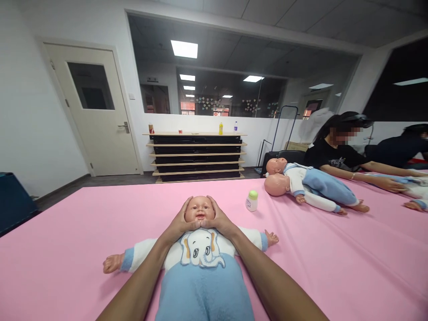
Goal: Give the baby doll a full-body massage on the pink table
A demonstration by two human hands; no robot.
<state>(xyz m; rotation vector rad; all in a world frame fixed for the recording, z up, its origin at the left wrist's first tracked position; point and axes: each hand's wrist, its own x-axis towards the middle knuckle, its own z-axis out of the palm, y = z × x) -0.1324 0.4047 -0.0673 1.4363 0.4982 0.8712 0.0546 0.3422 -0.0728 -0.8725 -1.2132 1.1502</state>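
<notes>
A baby doll [205, 285] in a white and light-blue suit with an elephant on its chest lies on its back in front of me, arms spread. My left hand [179, 224] cups the left side of its head [199, 207], with the thumb under the chin. On the opposite side my right hand [220, 221] wraps the cheek in the same way, and the two thumbs nearly meet below the mouth. Part of the fingers is hidden behind the head. Right of the head stands a small white bottle [252, 203] with a green cap.
A pink cloth [60, 232] covers the table. Two more dolls [301, 180] lie at the right. Beyond them a person in black [337, 154] reaches toward another doll [416, 189]. Behind the table stand a low shelf stack [197, 133] and a door [90, 133].
</notes>
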